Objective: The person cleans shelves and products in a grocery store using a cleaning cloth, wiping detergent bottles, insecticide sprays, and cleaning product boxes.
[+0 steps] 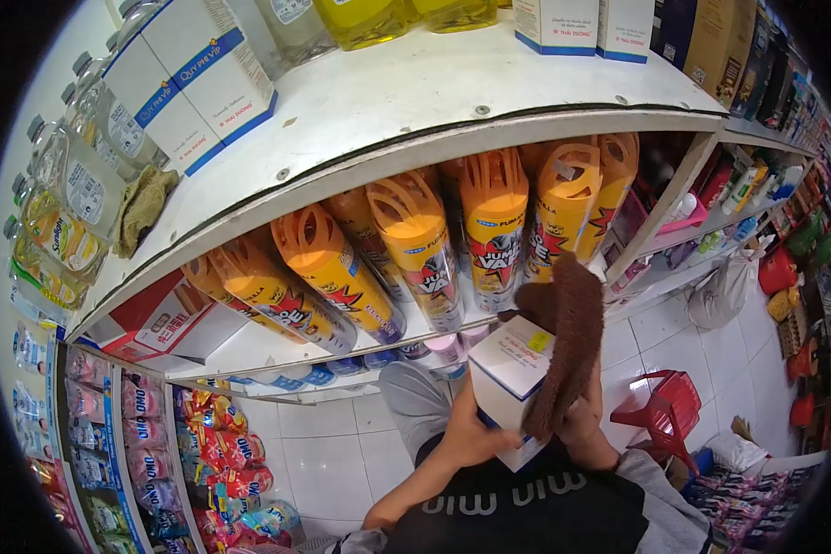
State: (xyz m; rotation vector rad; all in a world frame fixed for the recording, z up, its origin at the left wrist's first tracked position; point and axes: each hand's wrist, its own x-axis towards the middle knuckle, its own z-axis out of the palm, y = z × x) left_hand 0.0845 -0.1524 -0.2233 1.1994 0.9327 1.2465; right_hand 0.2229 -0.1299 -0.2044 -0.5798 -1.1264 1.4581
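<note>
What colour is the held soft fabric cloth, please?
The cloth is dark brown, clearest in head view.

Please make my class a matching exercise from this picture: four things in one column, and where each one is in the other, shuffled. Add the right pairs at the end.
Things
1. brown cloth
2. white box
3. plastic stool
4. orange-topped cans

Places
A. on the tiled floor
B. in the right hand
C. lined up beneath the white shelf top
D. in the left hand

Right pairs: 1-B, 2-D, 3-A, 4-C
</note>
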